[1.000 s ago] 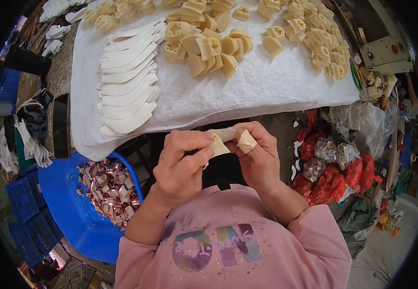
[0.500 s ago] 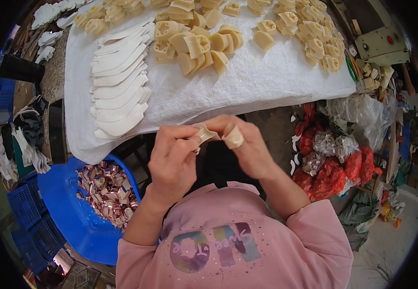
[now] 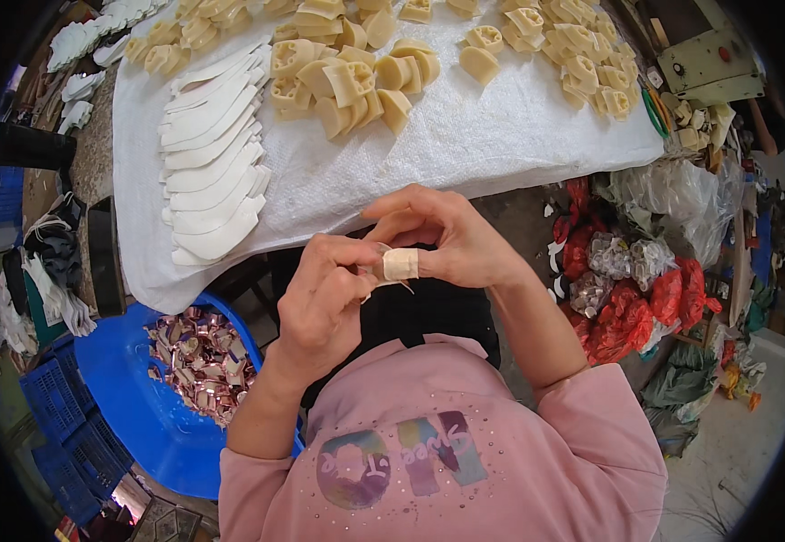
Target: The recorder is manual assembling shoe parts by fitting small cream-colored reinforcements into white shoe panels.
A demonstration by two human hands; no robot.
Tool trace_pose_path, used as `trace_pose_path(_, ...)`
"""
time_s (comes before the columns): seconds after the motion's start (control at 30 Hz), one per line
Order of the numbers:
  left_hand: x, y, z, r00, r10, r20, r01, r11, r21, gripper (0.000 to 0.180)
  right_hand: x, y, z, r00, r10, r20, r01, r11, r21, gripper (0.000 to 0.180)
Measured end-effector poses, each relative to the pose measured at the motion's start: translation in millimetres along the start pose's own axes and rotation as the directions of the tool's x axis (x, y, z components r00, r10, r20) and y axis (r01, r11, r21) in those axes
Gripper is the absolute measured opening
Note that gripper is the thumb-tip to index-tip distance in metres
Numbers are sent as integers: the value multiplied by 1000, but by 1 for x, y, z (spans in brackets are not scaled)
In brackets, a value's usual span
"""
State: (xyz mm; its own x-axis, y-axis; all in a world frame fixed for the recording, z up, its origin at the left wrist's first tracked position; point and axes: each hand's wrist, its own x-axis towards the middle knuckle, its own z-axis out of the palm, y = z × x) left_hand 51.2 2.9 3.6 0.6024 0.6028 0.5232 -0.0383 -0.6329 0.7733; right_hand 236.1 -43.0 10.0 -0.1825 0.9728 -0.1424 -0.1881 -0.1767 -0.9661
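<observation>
My left hand (image 3: 324, 303) and my right hand (image 3: 451, 237) meet just below the table's front edge, over my lap. Between their fingertips they pinch a small thin pale piece (image 3: 381, 275), mostly hidden by the fingers. A finger of the right hand is wrapped in beige tape (image 3: 401, 264). On the white cloth (image 3: 501, 144) above the hands lies a fanned stack of white curved flat pieces (image 3: 211, 176). Heaps of cream blocky parts (image 3: 347, 77) lie further back on the cloth.
A blue tub (image 3: 130, 406) with shiny pinkish scraps (image 3: 198, 361) stands at my lower left, with blue crates (image 3: 58, 425) beside it. Red and clear plastic bags (image 3: 627, 303) pile up at the right. A green machine (image 3: 709, 63) sits at the table's far right.
Both hands have stayed together on the small piece, drifting slightly lower and closer to my body. The fingers have shifted around the piece.
</observation>
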Motion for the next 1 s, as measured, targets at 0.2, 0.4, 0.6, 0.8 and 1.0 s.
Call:
trace_pose_path(0.2,-4,6,8,940,-293,-173,218,909,-355,16,-1,20,8,986,-105,-132,113,992,62,41)
trace_pose_path(0.4,0,9,13,814,-562,-149,383,712,-589,14,5,25,17,896,-410,-168,361,896,-260,22)
trace_pose_path(0.6,1,11,13,812,-568,-136,365,675,-642,9,9,17,27,873,-403,-274,324,900,-292,15)
trace_pose_path(0.8,2,14,10,875,-415,-250,352,899,-261,17,4,13,31,787,-592,-172,364,672,-646,12)
trace_pose_path(1.0,-2,3,-2,949,-245,-198,232,969,-88,15,-3,9,22,924,-307,-227,358,905,232,23)
